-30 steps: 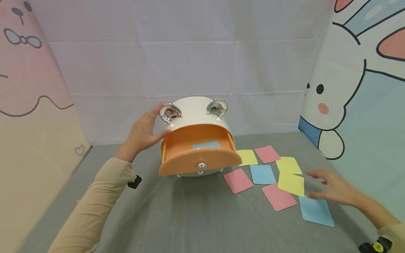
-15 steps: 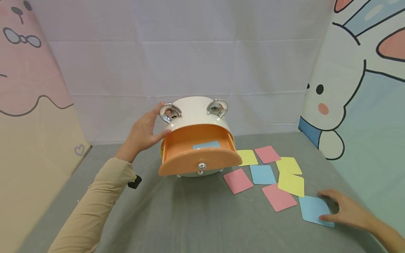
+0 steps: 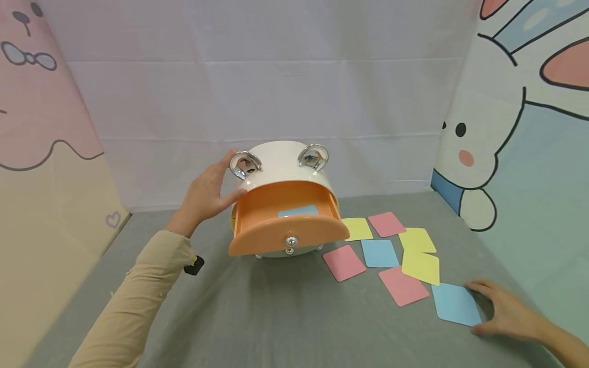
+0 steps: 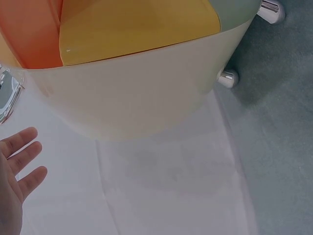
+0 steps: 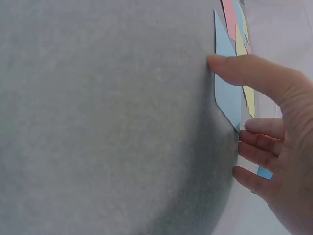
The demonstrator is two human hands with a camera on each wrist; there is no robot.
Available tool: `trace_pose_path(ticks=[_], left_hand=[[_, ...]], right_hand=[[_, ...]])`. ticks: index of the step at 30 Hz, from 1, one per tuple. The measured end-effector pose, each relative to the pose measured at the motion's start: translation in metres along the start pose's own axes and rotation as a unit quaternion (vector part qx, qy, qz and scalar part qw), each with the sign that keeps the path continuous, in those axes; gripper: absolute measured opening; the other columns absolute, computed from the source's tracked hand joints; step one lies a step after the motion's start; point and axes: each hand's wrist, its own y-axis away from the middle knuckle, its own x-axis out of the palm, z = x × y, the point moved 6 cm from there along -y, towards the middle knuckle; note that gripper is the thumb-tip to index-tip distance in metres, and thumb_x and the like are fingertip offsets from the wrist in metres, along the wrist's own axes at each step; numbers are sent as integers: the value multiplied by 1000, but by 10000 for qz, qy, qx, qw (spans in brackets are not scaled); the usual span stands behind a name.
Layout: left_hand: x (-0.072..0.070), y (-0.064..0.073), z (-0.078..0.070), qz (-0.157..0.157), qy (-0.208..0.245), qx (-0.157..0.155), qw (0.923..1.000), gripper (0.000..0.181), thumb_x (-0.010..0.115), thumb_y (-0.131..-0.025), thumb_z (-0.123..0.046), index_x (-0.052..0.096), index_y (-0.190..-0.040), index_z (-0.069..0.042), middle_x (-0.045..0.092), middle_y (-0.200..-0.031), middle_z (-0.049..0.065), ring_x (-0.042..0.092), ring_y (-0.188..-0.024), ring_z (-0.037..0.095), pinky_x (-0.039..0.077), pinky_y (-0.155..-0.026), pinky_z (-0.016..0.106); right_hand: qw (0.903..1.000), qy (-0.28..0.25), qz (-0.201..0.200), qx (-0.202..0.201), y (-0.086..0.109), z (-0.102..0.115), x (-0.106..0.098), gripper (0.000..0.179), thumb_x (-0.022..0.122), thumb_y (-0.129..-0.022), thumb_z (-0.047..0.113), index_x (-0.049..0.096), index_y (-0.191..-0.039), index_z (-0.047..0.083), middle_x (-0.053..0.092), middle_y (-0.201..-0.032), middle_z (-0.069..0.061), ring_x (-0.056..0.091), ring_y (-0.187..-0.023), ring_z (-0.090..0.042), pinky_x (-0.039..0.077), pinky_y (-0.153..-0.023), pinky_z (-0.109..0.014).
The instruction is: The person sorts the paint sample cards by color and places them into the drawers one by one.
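A white, dome-shaped box (image 3: 280,161) with two shiny silver ears stands on the grey cloth, its orange drawer (image 3: 267,236) pulled out. Inside the drawer lies a blue card (image 3: 299,210). My left hand (image 3: 204,191) rests against the box's left side, thumb by the drawer opening and fingers by the left ear; in the left wrist view its visible fingers are spread. At the right, my right hand (image 3: 513,314) is at the right end of a flat blue card (image 3: 455,304), index finger and thumb near its two right corners.
Several pink, yellow and blue cards lie right of the box, including a pink card (image 3: 344,263), a blue card (image 3: 379,253) and a yellow card (image 3: 421,267). White cloth hangs behind; printed cartoon panels stand at both sides.
My right hand has moved down and to the right, from beside the yellow cards to the right end of the nearest blue card. The left hand stays on the box.
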Motion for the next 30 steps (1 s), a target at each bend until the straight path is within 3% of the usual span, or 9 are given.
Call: trace_pose_path(ticks=[6,12,17,23,27,30], left_hand=[[0,1,1,13,-19,-34,10000,83,58,-83,-48,13,-147,-20,45,-134,17,44,-117,37,41,-85,55],[1,1,1,10,-28,-46,10000,83,57,-83,-48,12,-147,-20,44,-134,17,44,-117,37,41,-85,55],[0,0,0,-30,3,-2,10000,83,57,-83,-48,13,-147,-20,44,-135,17,44,-117,36,40,-86,55],[0,-1,-2,-26,33,66,10000,83,59,-83,-46,14,-147,-18,46,-132,18,44,-117,36,39,-88,54],[-1,0,-1,-39,35,72,10000,82,59,-83,-46,15,-146,-18,47,-131,18,45,-116,36,40,-87,54],[-1,0,0,-55,36,92,9999,82,59,-83,-46,15,-146,-18,47,-131,18,45,-115,36,40,-86,54]], right_hand=[[9989,42,449,144,-8,2,2,76,85,-48,38,60,-108,-1,53,-106,-7,50,-89,-15,45,-68,-27],[9996,-56,56,-273,-8,4,0,70,87,-45,35,63,-101,0,52,-102,-3,47,-86,-5,41,-66,-20],[9994,-44,-3,-334,-8,2,0,69,87,-43,34,63,-99,2,51,-100,-1,47,-85,-4,40,-66,-19],[9971,-457,604,40,-12,-4,1,63,86,-50,30,60,-97,-1,54,-97,-4,47,-81,-1,43,-66,-22],[9861,-1068,1215,372,-16,-9,1,55,81,-62,25,56,-100,-6,57,-97,-8,45,-78,4,45,-63,-22],[9770,-1678,1313,47,-18,-9,0,39,75,-71,13,55,-97,-8,57,-92,-1,45,-75,7,45,-59,-22]])
